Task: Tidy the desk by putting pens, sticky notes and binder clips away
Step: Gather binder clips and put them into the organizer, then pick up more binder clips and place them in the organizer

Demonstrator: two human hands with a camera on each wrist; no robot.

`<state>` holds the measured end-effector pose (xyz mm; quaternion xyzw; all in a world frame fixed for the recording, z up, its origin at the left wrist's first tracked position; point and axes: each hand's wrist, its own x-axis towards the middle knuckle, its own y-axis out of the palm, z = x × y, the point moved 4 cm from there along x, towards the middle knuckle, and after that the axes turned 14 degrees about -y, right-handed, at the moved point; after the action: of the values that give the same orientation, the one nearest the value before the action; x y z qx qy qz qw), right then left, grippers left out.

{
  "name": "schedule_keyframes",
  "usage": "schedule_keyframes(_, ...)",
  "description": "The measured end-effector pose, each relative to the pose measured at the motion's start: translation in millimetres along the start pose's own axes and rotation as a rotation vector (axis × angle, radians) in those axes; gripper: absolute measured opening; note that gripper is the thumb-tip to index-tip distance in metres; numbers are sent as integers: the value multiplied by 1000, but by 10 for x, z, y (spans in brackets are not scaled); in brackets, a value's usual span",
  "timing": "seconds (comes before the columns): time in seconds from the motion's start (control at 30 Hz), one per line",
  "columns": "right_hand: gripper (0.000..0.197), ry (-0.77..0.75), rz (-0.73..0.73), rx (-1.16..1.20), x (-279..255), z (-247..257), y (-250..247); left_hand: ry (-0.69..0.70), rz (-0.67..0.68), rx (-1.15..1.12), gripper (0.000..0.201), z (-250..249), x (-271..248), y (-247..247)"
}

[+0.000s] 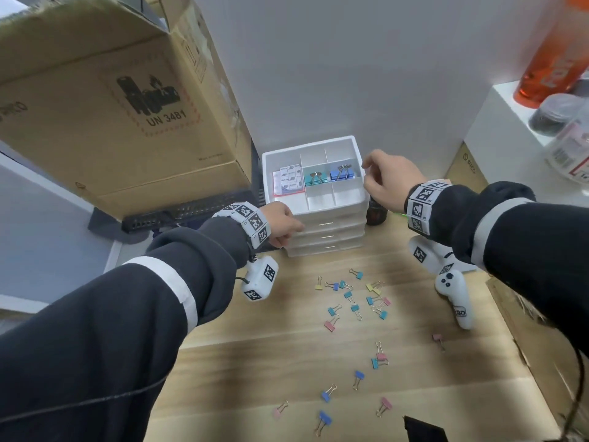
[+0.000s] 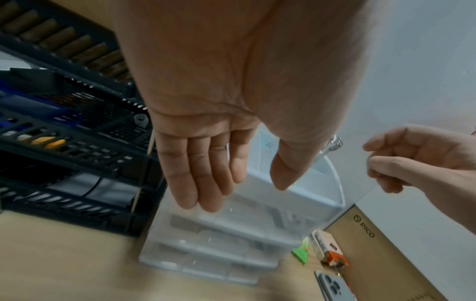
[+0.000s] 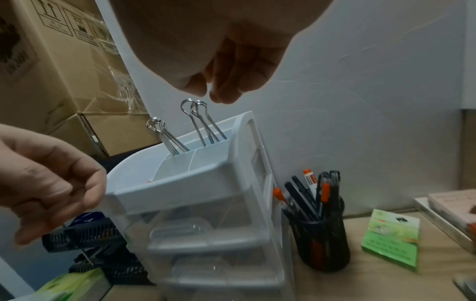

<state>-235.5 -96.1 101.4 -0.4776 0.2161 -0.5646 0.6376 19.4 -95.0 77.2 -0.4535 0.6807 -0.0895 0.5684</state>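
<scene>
1. Steadying the drawer unit [image 1: 325, 224] comes first: my left hand [image 1: 282, 224] sits at its nine o'clock corner, fingers straight and relaxed, holding nothing.
2. The top tray [image 1: 357, 145] already holds sticky notes [image 1: 288, 181], a teal clip [image 1: 315, 179] and a blue clip [image 1: 341, 173] in separate compartments.
3. My right hand [image 1: 387, 180] hovers at the tray's three o'clock rim, fingertips [image 3: 221, 95] drawn together just above the blue clip's wire handles. I cannot tell whether they pinch anything.
4. I judge the drop should go straight down, clear of the dividers.
5. Loose clips [image 1: 350, 298] lie scattered at six o'clock on the desk [image 1: 255, 362], waiting.
</scene>
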Motion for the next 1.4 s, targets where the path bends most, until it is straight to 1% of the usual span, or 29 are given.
schedule_keyframes(0.1, 15, 52, 66, -2, -296, -30, 155, -5, 16, 34, 22, 161, 3, 208)
schedule_keyframes(0.23, 5, 120, 234, 33, -761, -116, 565, -25, 45, 113, 24, 383, 59, 576)
schedule_keyframes(0.33, 9, 203, 399, 59, -1164, -253, 963, -34, 71, 124, 16, 544, 154, 947)
schedule_keyframes(0.43, 12, 268, 522, 69, -1588, -378, 1371, -12, 27, 144, 11, 715, 241, 1373)
schedule_keyframes(0.53, 8, 329, 576, 63, -1961, -435, 1708, 21, 44, 177, 12, 823, 361, 1753)
schedule_keyframes(0.63, 18, 321, 545, 17, -2161, -436, 1930, 69, 15, 212, 16, 754, 491, 1923)
schedule_keyframes(0.7, 21, 302, 510, 14, -2217, -421, 2041, 78, -6, 199, 21, 705, 569, 2010)
schedule_keyframes(0.8, 23, 321, 476, 54, -2268, -415, 2118, 52, 61, 189, 25, 674, 607, 2201)
schedule_keyframes(0.87, 24, 332, 449, 80, -2265, -437, 2100, 59, 66, 277, 25, 645, 651, 2281)
schedule_keyframes(0.93, 21, 344, 412, 147, -2246, -469, 2067, 46, 60, 288, 25, 614, 703, 2303)
schedule_keyframes(1.03, 6, 384, 381, 263, -2192, -529, 2026, 22, 63, 263, 23, 565, 761, 2324)
schedule_keyframes(1.07, 8, 393, 384, 295, -2165, -537, 2024, 11, 70, 258, 23, 560, 773, 2328)
schedule_keyframes(1.13, 16, 404, 410, 350, -2100, -508, 2027, 11, 72, 261, 22, 560, 792, 2330)
schedule_keyframes(1.23, 23, 418, 480, 414, -2037, -414, 2087, 52, 5, 382, 20, 556, 834, 2304)
schedule_keyframes(1.27, 24, 422, 516, 424, -2023, -377, 2131, 45, -3, 395, 20, 569, 844, 2279)
schedule_keyframes(1.3, 23, 420, 556, 420, -2008, -333, 2179, 34, -3, 401, 21, 593, 863, 2258)
schedule_keyframes(1.4, 9, 403, 635, 336, -1975, -232, 2285, 14, 0, 391, 20, 667, 903, 2227)
